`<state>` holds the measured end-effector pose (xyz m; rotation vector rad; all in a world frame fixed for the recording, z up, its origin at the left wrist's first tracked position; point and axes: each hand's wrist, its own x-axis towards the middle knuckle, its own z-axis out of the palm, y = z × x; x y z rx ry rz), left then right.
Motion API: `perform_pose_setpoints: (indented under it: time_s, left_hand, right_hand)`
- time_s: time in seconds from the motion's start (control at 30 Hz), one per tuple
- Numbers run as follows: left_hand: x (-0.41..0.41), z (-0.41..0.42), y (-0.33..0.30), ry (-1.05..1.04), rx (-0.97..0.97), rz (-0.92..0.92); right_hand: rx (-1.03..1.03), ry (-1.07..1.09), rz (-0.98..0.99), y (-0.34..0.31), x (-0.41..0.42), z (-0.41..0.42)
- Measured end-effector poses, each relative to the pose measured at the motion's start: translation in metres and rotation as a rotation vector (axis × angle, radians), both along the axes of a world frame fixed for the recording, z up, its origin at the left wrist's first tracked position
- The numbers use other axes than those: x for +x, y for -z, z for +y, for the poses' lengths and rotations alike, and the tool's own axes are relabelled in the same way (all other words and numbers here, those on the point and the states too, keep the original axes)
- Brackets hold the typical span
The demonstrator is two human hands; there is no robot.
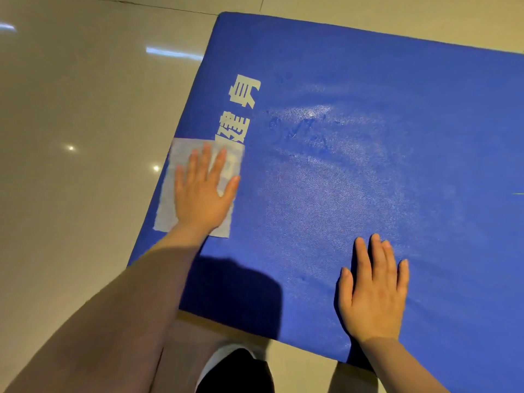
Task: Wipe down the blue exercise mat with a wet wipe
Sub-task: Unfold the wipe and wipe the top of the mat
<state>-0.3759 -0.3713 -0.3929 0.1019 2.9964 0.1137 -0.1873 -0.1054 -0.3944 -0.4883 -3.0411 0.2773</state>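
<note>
The blue exercise mat (368, 171) lies flat on the floor and fills the right and middle of the view. White printed characters run along its left side. A white wet wipe (167, 205) is spread flat near the mat's left edge, partly over the lowest character. My left hand (202, 191) presses on the wipe with straight, spread fingers. My right hand (374, 290) rests flat on the bare mat near its front edge, fingers straight. A pale damp sheen shows across the mat's middle.
Glossy beige floor tiles (71, 114) surround the mat on the left, back and front, with light reflections on them. My legs and a dark-and-white garment (235, 370) show at the bottom, just in front of the mat's near edge.
</note>
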Motion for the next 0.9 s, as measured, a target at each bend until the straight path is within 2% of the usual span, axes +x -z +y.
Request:
perform_pose_setpoints:
  time_s: [0.07,0.23,0.27,0.3,0.37,0.47,0.57,0.63,0.8,0.9]
  left_hand:
    - [0.001,-0.019,-0.005,-0.172,-0.015,-0.032]
    - [0.005,0.006,0.0,-0.307,-0.037,-0.048]
    - [0.007,0.02,0.001,-0.28,-0.03,-0.023]
    - [0.014,0.037,0.003,-0.203,-0.007,0.011]
    - [0.04,0.081,0.004,0.08,0.05,0.058]
    - [0.091,0.136,0.001,0.492,0.057,0.01]
    - [0.095,0.128,0.003,0.627,0.068,0.017]
    - [0.088,0.097,0.006,0.546,0.095,0.046]
    - [0.092,-0.029,0.006,0.094,-0.049,0.007]
    - [0.098,-0.071,0.0,-0.146,-0.052,-0.058]
  right_hand:
    - [0.008,-0.002,0.008,0.001,0.0,0.0]
    - [0.016,-0.004,0.02,0.001,-0.001,0.0]
    - [0.018,-0.006,0.02,0.001,-0.001,0.0]
    - [0.019,-0.006,0.02,0.001,-0.001,0.0]
    - [0.021,-0.003,0.018,0.001,-0.001,-0.001]
    - [0.027,-0.005,0.012,0.001,-0.001,0.0]
    - [0.022,-0.014,0.007,0.001,-0.001,0.0]
    - [0.017,-0.012,0.006,0.0,-0.002,0.001]
    - [-0.007,-0.009,0.017,0.0,-0.001,0.001]
    - [-0.019,-0.006,0.009,0.0,-0.001,0.001]
